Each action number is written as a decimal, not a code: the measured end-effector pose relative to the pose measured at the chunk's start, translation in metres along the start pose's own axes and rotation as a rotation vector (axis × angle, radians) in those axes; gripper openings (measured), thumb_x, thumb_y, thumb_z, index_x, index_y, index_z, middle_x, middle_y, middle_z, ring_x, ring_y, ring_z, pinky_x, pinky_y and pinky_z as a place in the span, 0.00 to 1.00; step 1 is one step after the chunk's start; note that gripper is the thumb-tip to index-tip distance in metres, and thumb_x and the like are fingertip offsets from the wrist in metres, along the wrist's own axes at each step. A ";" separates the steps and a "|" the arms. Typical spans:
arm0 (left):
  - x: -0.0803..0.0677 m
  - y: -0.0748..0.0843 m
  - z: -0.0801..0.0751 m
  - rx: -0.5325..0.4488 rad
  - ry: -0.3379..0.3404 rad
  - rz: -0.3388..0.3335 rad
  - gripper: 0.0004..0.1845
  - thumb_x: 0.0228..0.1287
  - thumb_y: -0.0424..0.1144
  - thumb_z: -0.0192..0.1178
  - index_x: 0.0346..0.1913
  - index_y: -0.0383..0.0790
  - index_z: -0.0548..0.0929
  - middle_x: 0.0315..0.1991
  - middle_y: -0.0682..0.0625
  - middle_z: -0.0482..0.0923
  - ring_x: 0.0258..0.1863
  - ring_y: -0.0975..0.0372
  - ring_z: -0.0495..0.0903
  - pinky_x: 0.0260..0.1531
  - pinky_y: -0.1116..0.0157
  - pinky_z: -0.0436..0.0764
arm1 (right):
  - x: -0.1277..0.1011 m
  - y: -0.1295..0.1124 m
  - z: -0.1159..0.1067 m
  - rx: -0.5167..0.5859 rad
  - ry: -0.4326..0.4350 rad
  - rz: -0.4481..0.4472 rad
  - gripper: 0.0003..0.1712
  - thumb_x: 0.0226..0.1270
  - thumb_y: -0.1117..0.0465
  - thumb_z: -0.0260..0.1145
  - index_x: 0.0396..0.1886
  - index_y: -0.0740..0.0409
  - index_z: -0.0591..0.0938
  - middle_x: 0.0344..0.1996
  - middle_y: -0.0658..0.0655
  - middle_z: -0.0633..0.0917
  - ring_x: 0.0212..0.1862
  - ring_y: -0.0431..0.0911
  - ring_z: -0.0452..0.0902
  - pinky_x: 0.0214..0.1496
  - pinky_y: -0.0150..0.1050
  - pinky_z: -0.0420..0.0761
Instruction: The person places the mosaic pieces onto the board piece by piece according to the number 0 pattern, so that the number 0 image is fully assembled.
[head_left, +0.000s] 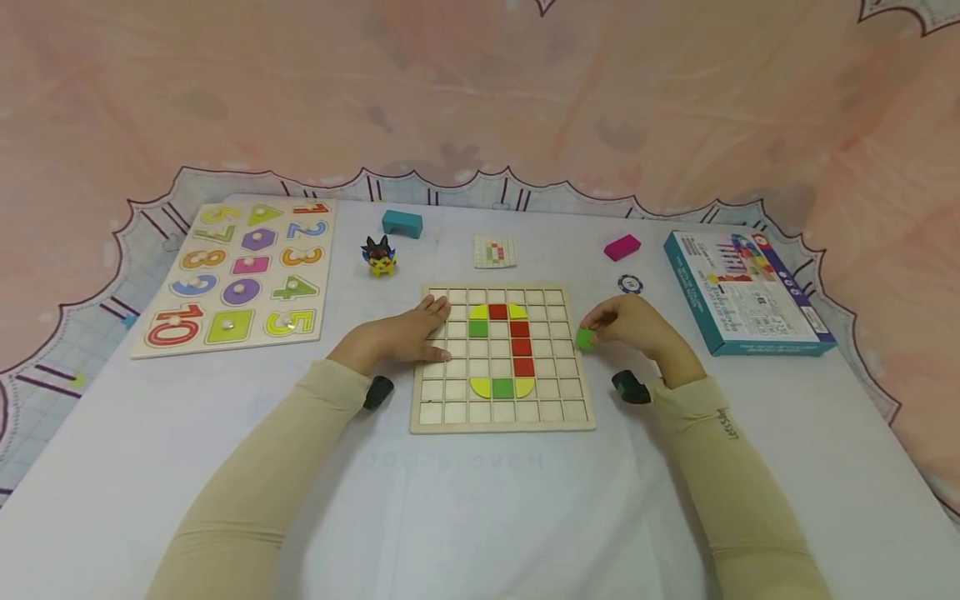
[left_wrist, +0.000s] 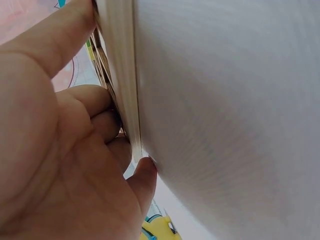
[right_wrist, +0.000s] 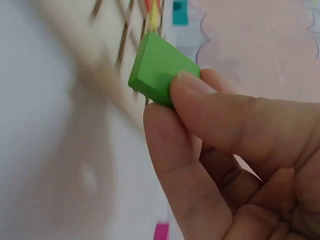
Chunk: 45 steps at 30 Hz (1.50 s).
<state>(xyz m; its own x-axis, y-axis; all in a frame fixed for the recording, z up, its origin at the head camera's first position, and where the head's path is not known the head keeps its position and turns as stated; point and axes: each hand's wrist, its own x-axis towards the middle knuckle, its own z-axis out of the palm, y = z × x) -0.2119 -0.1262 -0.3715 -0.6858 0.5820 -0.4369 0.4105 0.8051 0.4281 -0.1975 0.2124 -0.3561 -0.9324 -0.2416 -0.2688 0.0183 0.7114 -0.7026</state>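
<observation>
A wooden grid board (head_left: pixel 442 412) lies in the middle of the table. In its cells sit red squares (head_left: pixel 521 348), green squares (head_left: pixel 503 388) and yellow quarter-round pieces (head_left: pixel 480 388), forming part of a ring. My left hand (head_left: pixel 401 335) rests on the board's left edge with its fingers spread; the left wrist view shows fingers against the wooden rim (left_wrist: pixel 127 75). Just off the board's right edge, my right hand (head_left: pixel 630 327) pinches a green square tile (right_wrist: pixel 162 67) between thumb and fingertips. The tile is held tilted, apart from the board.
Behind the board lies a small pattern card (head_left: pixel 494 252). A number puzzle (head_left: pixel 315 292) is at left, near a yellow-black figurine (head_left: pixel 381 257) and a teal block (head_left: pixel 402 223). A magenta block (head_left: pixel 622 247), a poker chip (head_left: pixel 631 284) and a box (head_left: pixel 750 292) stand right.
</observation>
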 end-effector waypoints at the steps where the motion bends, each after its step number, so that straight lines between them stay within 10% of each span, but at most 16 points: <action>1: 0.000 0.000 0.000 0.001 -0.001 -0.001 0.46 0.65 0.50 0.54 0.71 0.32 0.38 0.73 0.40 0.29 0.71 0.48 0.26 0.70 0.51 0.40 | 0.003 -0.004 0.003 0.009 -0.006 -0.002 0.13 0.54 0.72 0.62 0.41 0.67 0.83 0.40 0.60 0.83 0.44 0.49 0.73 0.43 0.35 0.73; 19: -0.001 0.003 -0.002 0.011 -0.009 -0.010 0.46 0.65 0.51 0.54 0.71 0.31 0.38 0.73 0.40 0.29 0.71 0.48 0.27 0.70 0.51 0.40 | 0.053 -0.077 0.068 0.121 -0.184 -0.118 0.13 0.52 0.72 0.67 0.40 0.65 0.84 0.34 0.55 0.82 0.38 0.44 0.73 0.39 0.31 0.76; 45: -0.003 0.004 -0.003 0.018 -0.014 -0.014 0.46 0.66 0.50 0.53 0.71 0.31 0.37 0.73 0.40 0.29 0.72 0.48 0.27 0.70 0.50 0.40 | 0.047 -0.091 0.092 -0.118 -0.179 -0.110 0.11 0.56 0.66 0.67 0.40 0.58 0.85 0.38 0.54 0.84 0.41 0.44 0.76 0.47 0.36 0.76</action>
<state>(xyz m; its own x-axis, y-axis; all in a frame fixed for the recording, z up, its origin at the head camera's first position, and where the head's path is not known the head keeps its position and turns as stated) -0.2104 -0.1249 -0.3660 -0.6833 0.5718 -0.4539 0.4113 0.8152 0.4078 -0.2097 0.0751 -0.3656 -0.8476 -0.4273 -0.3146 -0.1319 0.7440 -0.6550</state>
